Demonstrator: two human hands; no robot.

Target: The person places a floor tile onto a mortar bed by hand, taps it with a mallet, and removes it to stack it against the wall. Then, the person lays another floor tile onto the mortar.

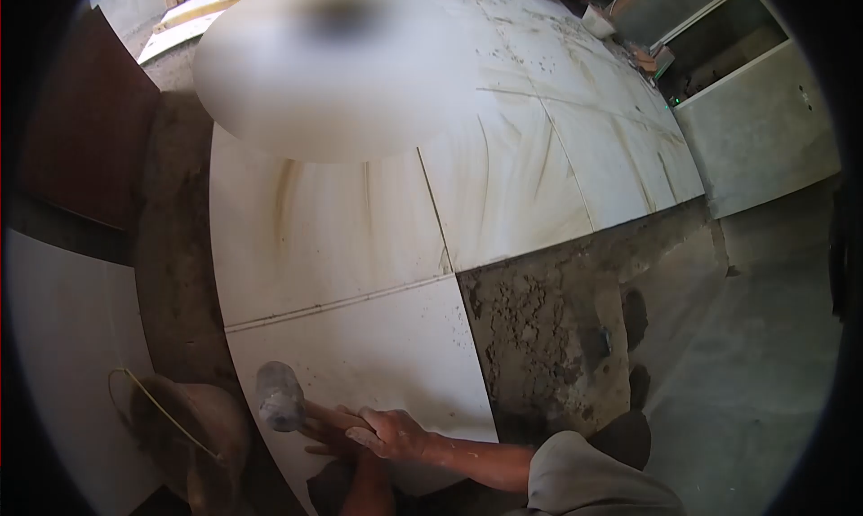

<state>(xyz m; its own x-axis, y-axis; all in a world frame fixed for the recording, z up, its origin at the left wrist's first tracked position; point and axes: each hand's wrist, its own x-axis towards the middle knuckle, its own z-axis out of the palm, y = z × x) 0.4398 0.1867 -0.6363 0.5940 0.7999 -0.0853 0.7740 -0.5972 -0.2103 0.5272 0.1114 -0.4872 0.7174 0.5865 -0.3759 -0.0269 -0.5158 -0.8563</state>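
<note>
My right hand (393,433) is closed around the wooden handle of a mallet (281,397), whose thick grey head points left over the nearest white tile (387,345). Below the handle, my left hand (331,441) rests on that tile near its front edge, fingers apart and partly covered by the handle and my right hand. The tile meets the other laid tiles along a thin joint at its far side. Rough mortar (530,336) borders it on the right.
A bucket (211,417) with a yellowish handle stands at the lower left, beside a pale panel (72,336). A reddish-brown board (81,129) is at the upper left. A grey panel (764,129) stands at the upper right. A blurred oval covers the upper middle.
</note>
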